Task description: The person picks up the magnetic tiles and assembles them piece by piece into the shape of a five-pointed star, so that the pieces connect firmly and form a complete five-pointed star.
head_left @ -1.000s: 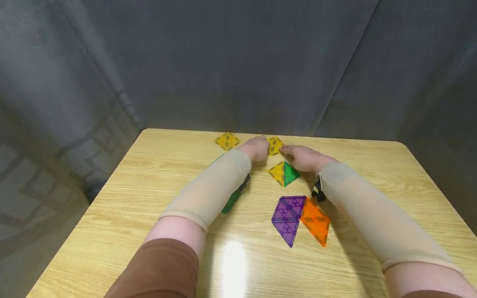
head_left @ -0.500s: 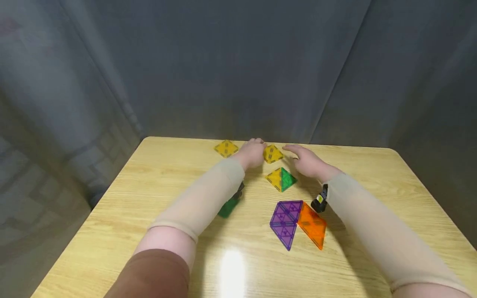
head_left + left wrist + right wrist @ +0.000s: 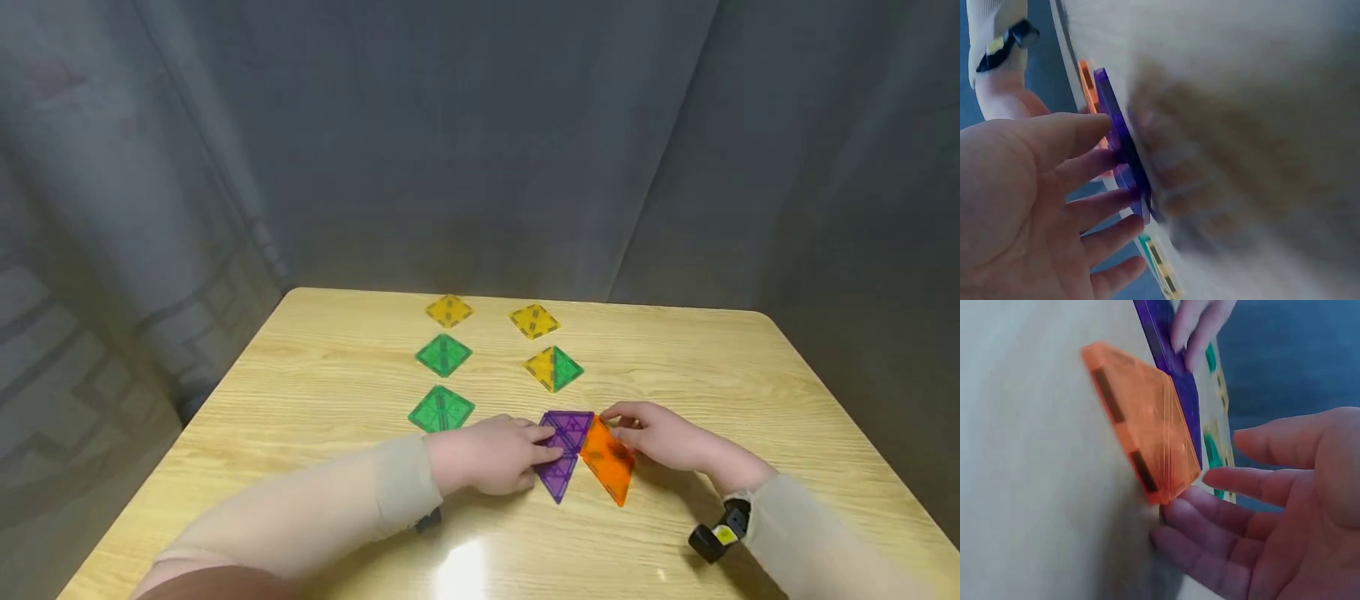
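Note:
Translucent purple triangular magnetic tiles (image 3: 572, 425) lie joined near the table's middle. Beside them on the right sits an orange magnetic tile piece (image 3: 609, 467), meeting the purple group at its left edge. My left hand (image 3: 491, 457) rests its spread, mostly straight fingers on the purple tiles' left side. On the other side, the relaxed fingers of my right hand (image 3: 663, 435) touch the orange piece's right edge. The right wrist view shows the thumb apart from the orange piece (image 3: 1147, 419).
Two green diamonds (image 3: 444, 355) lie at the left on the wooden table (image 3: 337, 375), with a yellow diamond (image 3: 449, 311) behind them. Further right are another yellow diamond (image 3: 535, 321) and a half-yellow, half-green diamond (image 3: 553, 368). A grey curtain (image 3: 450, 167) hangs behind.
Both hands have drawn back from the far yellow diamond toward the near purple and orange tiles. The green diamonds at the left have come into sight from behind the left arm.

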A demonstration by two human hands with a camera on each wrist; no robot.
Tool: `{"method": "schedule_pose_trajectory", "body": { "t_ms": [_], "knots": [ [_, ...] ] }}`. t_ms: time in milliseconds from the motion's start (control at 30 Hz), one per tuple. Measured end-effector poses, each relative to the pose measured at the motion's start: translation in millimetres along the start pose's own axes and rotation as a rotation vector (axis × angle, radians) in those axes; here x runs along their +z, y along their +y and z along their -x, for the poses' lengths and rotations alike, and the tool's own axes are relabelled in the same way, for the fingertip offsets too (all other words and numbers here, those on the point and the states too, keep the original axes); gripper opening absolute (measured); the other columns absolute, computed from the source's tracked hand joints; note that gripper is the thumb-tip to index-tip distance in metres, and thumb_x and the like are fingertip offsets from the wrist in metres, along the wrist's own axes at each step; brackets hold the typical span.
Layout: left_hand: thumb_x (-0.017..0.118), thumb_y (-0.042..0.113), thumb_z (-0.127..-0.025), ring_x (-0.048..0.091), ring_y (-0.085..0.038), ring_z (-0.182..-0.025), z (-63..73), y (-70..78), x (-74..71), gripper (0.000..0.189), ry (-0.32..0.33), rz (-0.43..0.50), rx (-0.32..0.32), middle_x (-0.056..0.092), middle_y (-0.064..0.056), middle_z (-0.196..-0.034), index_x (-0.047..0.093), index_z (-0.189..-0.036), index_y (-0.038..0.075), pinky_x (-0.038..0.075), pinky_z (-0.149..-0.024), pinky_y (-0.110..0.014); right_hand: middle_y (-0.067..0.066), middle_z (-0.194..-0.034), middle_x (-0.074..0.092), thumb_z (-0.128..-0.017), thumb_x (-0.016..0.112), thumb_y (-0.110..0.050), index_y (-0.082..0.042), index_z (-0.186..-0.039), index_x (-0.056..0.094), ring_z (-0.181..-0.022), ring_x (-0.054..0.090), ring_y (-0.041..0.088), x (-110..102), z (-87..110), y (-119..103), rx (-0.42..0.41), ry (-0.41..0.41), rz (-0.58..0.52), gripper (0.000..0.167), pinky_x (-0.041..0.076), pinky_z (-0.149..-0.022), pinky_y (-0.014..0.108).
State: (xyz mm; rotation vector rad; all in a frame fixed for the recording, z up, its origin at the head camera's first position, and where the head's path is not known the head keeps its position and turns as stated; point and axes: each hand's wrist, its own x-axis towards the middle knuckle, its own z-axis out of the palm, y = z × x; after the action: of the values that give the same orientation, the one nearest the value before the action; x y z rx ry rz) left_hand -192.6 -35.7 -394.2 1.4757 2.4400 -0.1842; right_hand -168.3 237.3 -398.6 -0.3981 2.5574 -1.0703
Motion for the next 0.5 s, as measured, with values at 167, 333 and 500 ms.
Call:
{"method": "schedule_pose_trajectory", "body": {
  "t_ms": [167, 333, 500],
  "knots": [
    [0.058, 0.032, -0.099, 0.041, -0.021, -0.137, 28.3, -5.6, 16.1, 0.046, 0.099, 0.039, -0.001, 0.043, -0.002, -0.151, 0.052, -0.144, 0.023, 0.033, -0.113, -0.037, 0.015, -0.112, 0.061, -0.102, 0.054, -0.016, 0.006, -0.136, 0.051, -0.088, 0.058, 0.027, 27.9, 11.7, -13.2, -0.022, -0.043, -0.136, 0.040, 0.053, -0.066, 0.031],
    [0.064, 0.030, -0.096, 0.056, -0.018, -0.120, 31.4, -8.5, 19.5, 0.039, 0.252, 0.104, -0.034, 0.062, -0.001, -0.130, 0.064, -0.132, 0.016, 0.042, -0.105, -0.036, 0.017, -0.129, 0.058, -0.103, 0.054, -0.020, 0.003, -0.142, 0.047, -0.117, 0.054, 0.033, 40.1, 17.0, -21.2, -0.052, -0.059, -0.133, 0.045, 0.050, -0.091, 0.041],
    [0.074, 0.038, -0.085, 0.056, -0.015, -0.100, 11.2, -2.5, 12.8, 0.057, 0.301, 0.158, -0.210, 0.060, -0.001, -0.113, 0.061, -0.134, 0.012, 0.049, -0.089, -0.030, 0.021, -0.131, 0.057, -0.103, 0.053, -0.019, 0.005, -0.142, 0.044, -0.117, 0.054, 0.035, 38.9, 17.8, -21.1, -0.086, -0.054, -0.161, 0.047, 0.052, -0.088, 0.039]
  ]
}}
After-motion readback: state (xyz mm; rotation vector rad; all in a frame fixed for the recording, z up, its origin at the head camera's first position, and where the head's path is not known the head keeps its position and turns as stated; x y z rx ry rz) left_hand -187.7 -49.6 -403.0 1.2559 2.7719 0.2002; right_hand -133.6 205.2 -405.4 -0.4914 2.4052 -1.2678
